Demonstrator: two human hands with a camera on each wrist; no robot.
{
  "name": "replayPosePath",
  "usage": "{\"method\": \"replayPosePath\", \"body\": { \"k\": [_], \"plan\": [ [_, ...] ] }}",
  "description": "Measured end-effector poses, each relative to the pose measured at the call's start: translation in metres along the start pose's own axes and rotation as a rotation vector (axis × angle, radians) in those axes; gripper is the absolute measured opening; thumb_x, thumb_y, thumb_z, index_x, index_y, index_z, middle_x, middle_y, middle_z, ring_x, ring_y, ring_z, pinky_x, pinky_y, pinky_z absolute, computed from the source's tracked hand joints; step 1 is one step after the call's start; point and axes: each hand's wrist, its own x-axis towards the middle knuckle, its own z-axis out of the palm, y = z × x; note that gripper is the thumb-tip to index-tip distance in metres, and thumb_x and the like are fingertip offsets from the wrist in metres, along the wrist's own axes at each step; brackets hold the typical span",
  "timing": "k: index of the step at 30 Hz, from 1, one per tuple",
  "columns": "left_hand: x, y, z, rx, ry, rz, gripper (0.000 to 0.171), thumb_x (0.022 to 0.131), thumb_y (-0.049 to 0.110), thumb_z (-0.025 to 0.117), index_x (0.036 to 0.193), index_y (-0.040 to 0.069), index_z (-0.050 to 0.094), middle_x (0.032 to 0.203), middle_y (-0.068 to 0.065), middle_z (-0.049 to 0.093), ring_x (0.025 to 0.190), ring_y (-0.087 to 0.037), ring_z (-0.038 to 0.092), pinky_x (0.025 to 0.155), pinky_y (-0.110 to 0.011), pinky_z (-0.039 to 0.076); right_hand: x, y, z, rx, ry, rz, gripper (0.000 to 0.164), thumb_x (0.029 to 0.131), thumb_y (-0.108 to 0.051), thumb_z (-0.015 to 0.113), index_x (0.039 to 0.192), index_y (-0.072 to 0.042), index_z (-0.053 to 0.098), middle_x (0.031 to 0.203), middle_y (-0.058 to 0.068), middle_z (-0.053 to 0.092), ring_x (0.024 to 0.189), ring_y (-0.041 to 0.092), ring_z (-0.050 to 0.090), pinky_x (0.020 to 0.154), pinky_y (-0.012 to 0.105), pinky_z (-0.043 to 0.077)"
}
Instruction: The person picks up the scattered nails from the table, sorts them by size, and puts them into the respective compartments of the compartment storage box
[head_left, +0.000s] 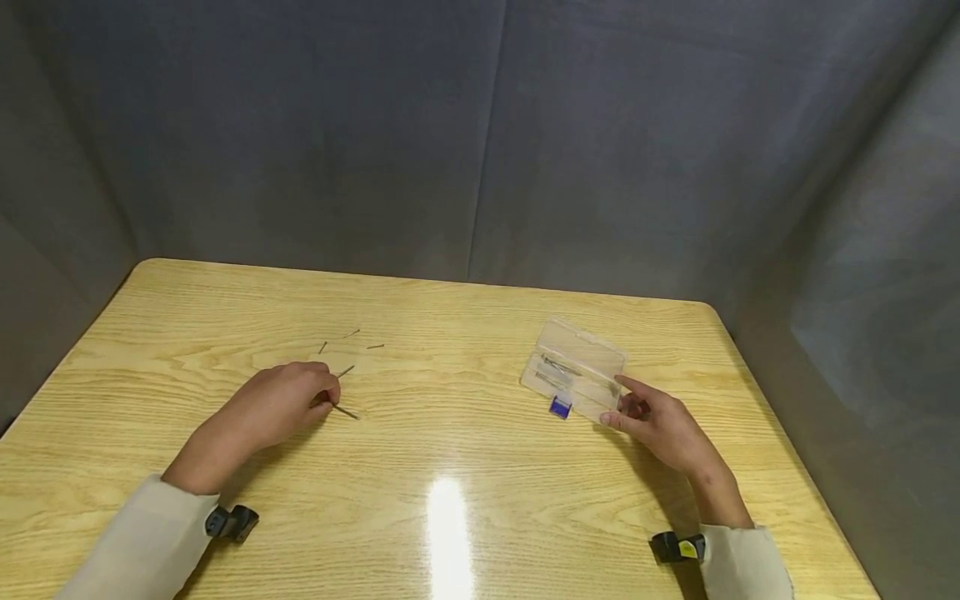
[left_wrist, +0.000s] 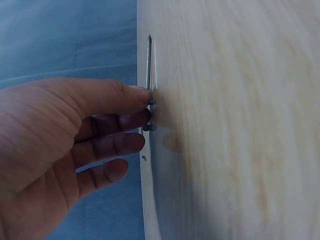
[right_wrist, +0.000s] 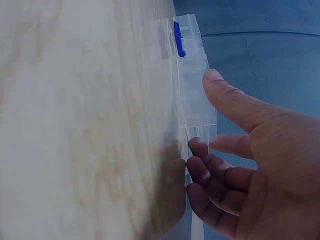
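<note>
On the left of the table, my left hand [head_left: 296,400] pinches a nail [left_wrist: 149,62] between thumb and fingertips, close to the wood. One nail [head_left: 347,412] sticks out below the fingertips in the head view, and another nail [head_left: 346,371] shows just beyond them. On the right stands a clear plastic box [head_left: 588,403], its blue latch [head_left: 560,407] hanging out at the front. Several nails [head_left: 558,367] lie inside its left part. My right hand [head_left: 667,429] grips the box's right end, thumb at the near corner and index finger along the side.
Several small nails [head_left: 323,347] lie scattered beyond my left hand. The light wooden table [head_left: 442,417] reflects a bright glare at its front middle. Behind it and along both sides hang dark grey curtains [head_left: 337,142]. Each wrist wears a small black camera [head_left: 232,523].
</note>
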Motion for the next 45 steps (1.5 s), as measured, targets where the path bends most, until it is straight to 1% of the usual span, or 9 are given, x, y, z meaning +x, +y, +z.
{"method": "replayPosePath", "body": {
  "k": [2, 6, 11, 17, 21, 27, 31, 39, 45],
  "plan": [
    [0.0, 0.001, 0.0, 0.001, -0.002, 0.001, 0.015, 0.093, 0.008, 0.076, 0.086, 0.02, 0.07, 0.083, 0.009, 0.057, 0.068, -0.008, 0.049, 0.06, -0.034, 0.046, 0.0, 0.0, 0.0, 0.001, -0.001, 0.001, 0.069, 0.095, -0.025, 0.076, 0.149, 0.007, 0.046, 0.096, 0.006, 0.062, 0.083, 0.023, 0.053, 0.07, 0.03, 0.047],
    [0.0, 0.003, -0.001, 0.026, -0.007, 0.023, 0.018, 0.094, 0.006, 0.074, 0.084, 0.019, 0.068, 0.081, 0.009, 0.055, 0.066, -0.008, 0.046, 0.058, -0.033, 0.044, 0.0, 0.001, 0.001, -0.001, -0.001, -0.002, 0.068, 0.095, -0.024, 0.076, 0.148, 0.007, 0.047, 0.095, 0.005, 0.061, 0.082, 0.022, 0.053, 0.07, 0.03, 0.047],
    [0.001, 0.005, 0.0, 0.062, 0.018, 0.05, 0.021, 0.093, 0.003, 0.073, 0.08, 0.019, 0.065, 0.077, 0.009, 0.051, 0.064, -0.008, 0.043, 0.057, -0.032, 0.043, 0.001, 0.001, 0.001, -0.003, 0.0, -0.01, 0.068, 0.095, -0.024, 0.076, 0.147, 0.008, 0.048, 0.093, 0.005, 0.061, 0.081, 0.022, 0.053, 0.07, 0.03, 0.046],
    [0.002, 0.005, 0.002, 0.064, 0.035, 0.055, 0.024, 0.09, 0.0, 0.072, 0.078, 0.019, 0.062, 0.075, 0.009, 0.049, 0.063, -0.009, 0.042, 0.055, -0.032, 0.041, 0.002, 0.001, 0.0, 0.002, -0.005, -0.011, 0.069, 0.095, -0.025, 0.076, 0.148, 0.008, 0.047, 0.093, 0.005, 0.061, 0.081, 0.022, 0.053, 0.07, 0.03, 0.047],
    [0.002, 0.005, 0.002, 0.045, 0.032, 0.052, 0.027, 0.087, -0.003, 0.071, 0.076, 0.019, 0.058, 0.074, 0.009, 0.047, 0.062, -0.009, 0.041, 0.055, -0.031, 0.039, 0.002, 0.001, 0.0, 0.004, -0.006, -0.009, 0.07, 0.095, -0.026, 0.076, 0.148, 0.008, 0.047, 0.094, 0.005, 0.061, 0.081, 0.022, 0.053, 0.07, 0.03, 0.047],
    [0.005, 0.007, 0.001, 0.018, -0.012, 0.03, 0.028, 0.082, -0.004, 0.069, 0.076, 0.019, 0.055, 0.073, 0.008, 0.045, 0.063, -0.011, 0.04, 0.056, -0.031, 0.036, 0.002, 0.001, 0.0, -0.005, -0.008, -0.003, 0.071, 0.095, -0.027, 0.076, 0.148, 0.009, 0.046, 0.094, 0.005, 0.061, 0.081, 0.021, 0.053, 0.07, 0.031, 0.046],
    [0.007, 0.008, 0.002, 0.005, -0.028, 0.021, 0.027, 0.08, -0.004, 0.069, 0.076, 0.019, 0.054, 0.073, 0.007, 0.045, 0.063, -0.012, 0.04, 0.056, -0.031, 0.036, 0.003, 0.0, 0.0, -0.001, -0.008, 0.0, 0.07, 0.095, -0.026, 0.077, 0.148, 0.009, 0.047, 0.094, 0.005, 0.061, 0.081, 0.021, 0.052, 0.069, 0.03, 0.045],
    [0.009, 0.008, 0.004, -0.023, -0.005, 0.029, 0.028, 0.078, -0.005, 0.069, 0.077, 0.019, 0.055, 0.074, 0.007, 0.047, 0.065, -0.012, 0.042, 0.058, -0.032, 0.037, 0.003, -0.002, -0.001, -0.002, -0.002, -0.006, 0.07, 0.095, -0.026, 0.076, 0.147, 0.009, 0.047, 0.093, 0.004, 0.061, 0.08, 0.02, 0.052, 0.069, 0.03, 0.044],
    [0.012, 0.01, 0.006, -0.076, 0.032, 0.056, 0.027, 0.076, -0.007, 0.067, 0.078, 0.018, 0.058, 0.075, 0.009, 0.051, 0.065, -0.011, 0.043, 0.058, -0.031, 0.039, 0.002, 0.0, -0.001, -0.001, -0.008, -0.004, 0.071, 0.095, -0.027, 0.076, 0.148, 0.009, 0.046, 0.093, 0.004, 0.061, 0.08, 0.021, 0.052, 0.069, 0.03, 0.045]
  ]
}}
